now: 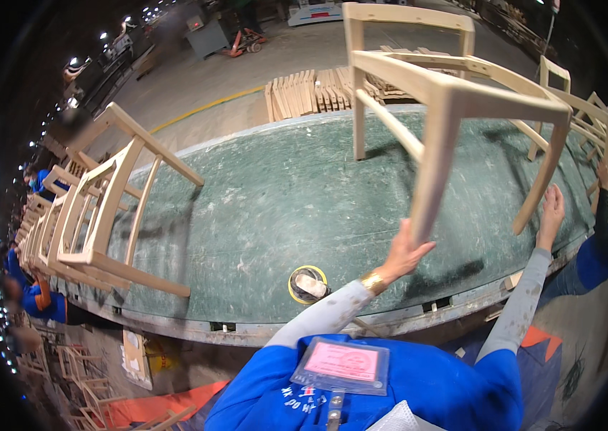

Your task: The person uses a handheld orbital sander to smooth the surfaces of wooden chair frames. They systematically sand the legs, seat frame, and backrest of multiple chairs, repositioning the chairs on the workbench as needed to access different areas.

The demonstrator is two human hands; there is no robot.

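A pale unfinished wooden chair frame [455, 93] without a seat leans back on the green-topped bench, its near legs raised above their shadows. My left hand [401, 257] is at the lower end of its near left leg, fingers behind the wood and thumb out to the right. Alongside the outer face of the near right leg is my right hand [552, 214], its fingers stretched upward; whether it touches cannot be made out. Between my left forearm and the bench edge sits a small round yellow-rimmed container [292, 286] with a whitish lump [311, 282] in it.
More chair frames [114, 187] line the bench [261, 208] on the left. Another frame [555, 79] stands far right, where a co-worker's hand [603, 174] grips a chair part. Beyond the bench lie stacked wooden pieces [293, 95] and a red pallet jack [246, 42].
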